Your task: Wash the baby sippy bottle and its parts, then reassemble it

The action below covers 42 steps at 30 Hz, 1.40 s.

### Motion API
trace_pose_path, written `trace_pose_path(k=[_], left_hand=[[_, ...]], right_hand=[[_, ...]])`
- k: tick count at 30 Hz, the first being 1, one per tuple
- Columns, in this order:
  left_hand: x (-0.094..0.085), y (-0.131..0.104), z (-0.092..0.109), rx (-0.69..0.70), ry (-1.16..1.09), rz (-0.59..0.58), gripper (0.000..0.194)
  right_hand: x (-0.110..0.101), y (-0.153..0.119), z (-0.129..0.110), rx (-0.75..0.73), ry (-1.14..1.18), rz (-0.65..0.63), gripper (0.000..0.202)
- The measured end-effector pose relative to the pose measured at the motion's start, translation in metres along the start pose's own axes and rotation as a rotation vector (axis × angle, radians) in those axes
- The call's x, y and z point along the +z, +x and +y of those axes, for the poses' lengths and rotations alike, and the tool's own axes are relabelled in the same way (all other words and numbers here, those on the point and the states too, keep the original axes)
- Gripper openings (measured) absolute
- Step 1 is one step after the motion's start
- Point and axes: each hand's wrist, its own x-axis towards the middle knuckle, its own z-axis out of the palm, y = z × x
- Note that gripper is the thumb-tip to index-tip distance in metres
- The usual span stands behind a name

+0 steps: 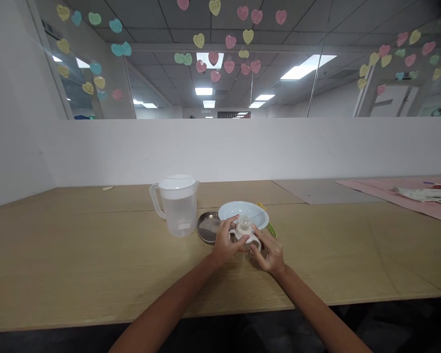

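Note:
A small baby bottle [244,232] with a clear teat and pale handles stands on the wooden table [95,255] in front of me. My left hand [226,241] grips its left side and collar. My right hand [269,251] holds its right side and lower body. Just behind the bottle lies a light blue plate [233,212]. A round metal lid or dish [208,227] lies flat to the left of the plate. Further left stands a clear plastic jug [177,205] with a white lid and a handle on its left.
A yellow-green utensil [270,226] pokes out from behind the plate on the right. A grey mat [323,191] and a pink cloth [419,196] with items on it lie at the far right. A white partition [242,147] rises behind the table.

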Motion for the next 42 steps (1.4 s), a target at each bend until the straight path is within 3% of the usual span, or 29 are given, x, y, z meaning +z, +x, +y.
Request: trace_pose_path(k=[6, 11, 14, 17, 20, 25, 31, 35, 38, 42], left_hand=[[0.001, -0.001, 0.0, -0.01, -0.036, -0.011, 0.057], [-0.001, 0.001, -0.004, -0.004, 0.001, -0.006, 0.063], [-0.001, 0.0, -0.009, 0.036, 0.065, -0.046, 0.078], [0.001, -0.002, -0.013, 0.091, 0.174, -0.08, 0.085], [0.005, -0.003, -0.016, 0.116, 0.246, -0.081, 0.082], [0.008, -0.003, -0.014, 0.173, 0.236, -0.105, 0.078], [0.009, -0.005, -0.016, 0.173, 0.232, -0.077, 0.077], [0.011, -0.006, -0.017, 0.201, 0.23, -0.082, 0.077], [0.011, -0.005, -0.016, 0.215, 0.248, -0.1, 0.078], [0.011, -0.003, -0.015, 0.2, 0.274, -0.133, 0.079]], right_hand=[[-0.001, -0.003, 0.003, 0.041, -0.01, -0.006, 0.043], [-0.004, 0.022, 0.013, 0.075, 0.014, 0.082, 0.02], [0.002, 0.044, 0.013, 0.072, 0.022, 0.107, 0.024], [0.012, 0.054, 0.007, 0.074, 0.046, 0.012, 0.032], [0.019, 0.047, 0.0, 0.187, 0.034, -0.052, 0.04], [0.021, 0.034, 0.0, 0.306, 0.067, -0.045, 0.05], [0.022, 0.04, -0.004, 0.416, 0.119, -0.059, 0.047], [0.021, 0.04, -0.005, 0.438, 0.098, -0.028, 0.046], [0.02, 0.038, -0.003, 0.359, 0.004, -0.006, 0.045], [0.023, 0.035, 0.0, 0.364, -0.058, 0.225, 0.05]])
